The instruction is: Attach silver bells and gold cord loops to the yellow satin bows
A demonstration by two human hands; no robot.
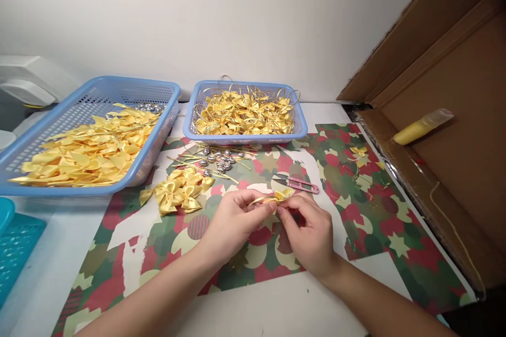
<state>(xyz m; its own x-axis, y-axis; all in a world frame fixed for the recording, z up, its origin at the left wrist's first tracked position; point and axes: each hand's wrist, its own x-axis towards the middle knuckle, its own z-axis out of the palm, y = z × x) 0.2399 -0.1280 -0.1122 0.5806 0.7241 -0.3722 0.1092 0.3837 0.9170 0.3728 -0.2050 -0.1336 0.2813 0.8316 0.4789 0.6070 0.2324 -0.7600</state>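
Between my two hands is a yellow ribbon bow (283, 194) with a thin gold cord at its left side. My left hand (240, 217) pinches the bow and cord between thumb and fingers. Closed on the bow's right side, my right hand (309, 226) meets the left one fingertip to fingertip. Just beyond my right hand lie thread snips (298, 184) with pink handles. A pile of yellow bows (179, 190) rests to the left of my left hand. Behind it, several silver bells (221, 160) lie among short gold cords (190, 158).
A blue basket (166, 131) of yellow bows stands at left, another blue basket (247, 140) of corded bows at the back. Patterned paper (371, 221) covers the table. Cardboard (446, 79) walls the right side, with a yellow tube (419, 127) sticking out. A teal basket (19, 247) sits far left.
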